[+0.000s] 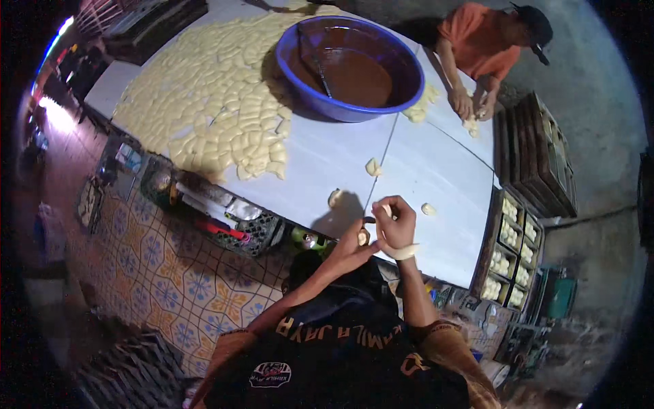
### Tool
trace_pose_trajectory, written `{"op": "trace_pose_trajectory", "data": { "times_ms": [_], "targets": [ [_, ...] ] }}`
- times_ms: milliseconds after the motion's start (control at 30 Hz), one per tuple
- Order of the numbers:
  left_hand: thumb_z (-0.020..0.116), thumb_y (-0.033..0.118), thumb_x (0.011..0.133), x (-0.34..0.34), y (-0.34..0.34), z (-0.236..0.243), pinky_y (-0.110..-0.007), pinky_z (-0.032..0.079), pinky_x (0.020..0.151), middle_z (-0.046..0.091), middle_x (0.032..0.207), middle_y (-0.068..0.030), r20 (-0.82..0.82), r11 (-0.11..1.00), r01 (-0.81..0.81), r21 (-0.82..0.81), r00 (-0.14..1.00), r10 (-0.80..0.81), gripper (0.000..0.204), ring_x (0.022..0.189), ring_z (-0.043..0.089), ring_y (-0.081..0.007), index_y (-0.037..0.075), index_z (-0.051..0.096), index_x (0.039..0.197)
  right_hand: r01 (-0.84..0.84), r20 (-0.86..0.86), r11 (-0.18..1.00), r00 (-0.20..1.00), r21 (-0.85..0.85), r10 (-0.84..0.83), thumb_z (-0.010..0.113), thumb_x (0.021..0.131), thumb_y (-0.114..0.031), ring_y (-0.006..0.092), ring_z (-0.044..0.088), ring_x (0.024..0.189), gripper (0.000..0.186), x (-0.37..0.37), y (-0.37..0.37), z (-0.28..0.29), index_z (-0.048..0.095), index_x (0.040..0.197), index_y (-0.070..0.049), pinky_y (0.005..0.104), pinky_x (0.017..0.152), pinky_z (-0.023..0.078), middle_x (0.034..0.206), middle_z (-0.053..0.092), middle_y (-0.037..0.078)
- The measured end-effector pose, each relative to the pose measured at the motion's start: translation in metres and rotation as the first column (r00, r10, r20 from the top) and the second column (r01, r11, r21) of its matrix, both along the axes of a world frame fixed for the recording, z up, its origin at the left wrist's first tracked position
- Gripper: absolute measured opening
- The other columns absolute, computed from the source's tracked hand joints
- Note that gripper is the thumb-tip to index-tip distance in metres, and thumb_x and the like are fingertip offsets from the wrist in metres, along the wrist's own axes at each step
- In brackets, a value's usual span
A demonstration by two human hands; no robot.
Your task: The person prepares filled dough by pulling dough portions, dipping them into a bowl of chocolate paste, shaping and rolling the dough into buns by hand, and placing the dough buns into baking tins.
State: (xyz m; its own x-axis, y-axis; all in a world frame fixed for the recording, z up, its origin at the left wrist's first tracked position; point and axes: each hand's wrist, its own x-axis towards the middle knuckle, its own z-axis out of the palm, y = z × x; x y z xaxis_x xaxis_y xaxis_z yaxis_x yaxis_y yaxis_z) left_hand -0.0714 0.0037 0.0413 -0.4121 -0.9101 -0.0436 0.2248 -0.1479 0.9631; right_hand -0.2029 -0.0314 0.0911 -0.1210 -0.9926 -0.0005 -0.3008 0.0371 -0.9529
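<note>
Treat dough strand point(398, 252) as likely soft, light, tearable; support mid-length. Note closed grip on dough: left hand point(351, 249), right hand point(400, 223).

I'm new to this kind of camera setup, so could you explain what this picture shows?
There's no machine, just a person's bare left hand and right hand. The single picture comes from a wide camera on that person's head, looking down, so straight edges bend. On the pale table lie many pieces of dough and a bluish-purple basin of brown liquid. The hands hold a strip of dough that curves by the right wrist. Across the table, a person in orange is handling dough too.
</note>
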Motion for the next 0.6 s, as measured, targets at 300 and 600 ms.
{"op": "trace_pose_trajectory", "data": {
  "times_ms": [300, 600],
  "targets": [
    [0.059, 0.021, 0.094, 0.01, 0.004, -0.003, -0.028, 0.048, 0.052, 0.06, 0.075, -0.0052, -0.203, 0.941, 0.081, 0.328, 0.979, -0.013, 0.022, 0.058, 0.055, -0.0138, -0.001, 0.061, 0.095, 0.018, -0.189, 0.975, 0.98, -0.223, -0.061, 0.072, 0.081, -0.014, 0.0153, 0.063, 0.076, 0.027, -0.033, -0.026, 0.021, 0.068, 0.103, 0.001, 0.0278, 0.069, 0.049, 0.088, 0.066, 0.012],
    [0.062, 0.012, 0.088, 0.062, -0.024, -0.002, -0.03, 0.045, 0.056, 0.055, 0.079, -0.0018, -0.258, 0.688, -0.644, 0.334, 0.64, 0.724, 0.01, 0.069, 0.054, -0.0138, 0.005, 0.058, 0.083, 0.668, 0.547, 0.676, 0.708, -0.311, -0.447, 0.069, 0.087, -0.012, 0.0104, 0.057, 0.072, 0.018, -0.088, -0.033, 0.016, 0.064, 0.097, 0.003, 0.0231, 0.061, 0.048, 0.085, 0.062, 0.005]
  ]
}}
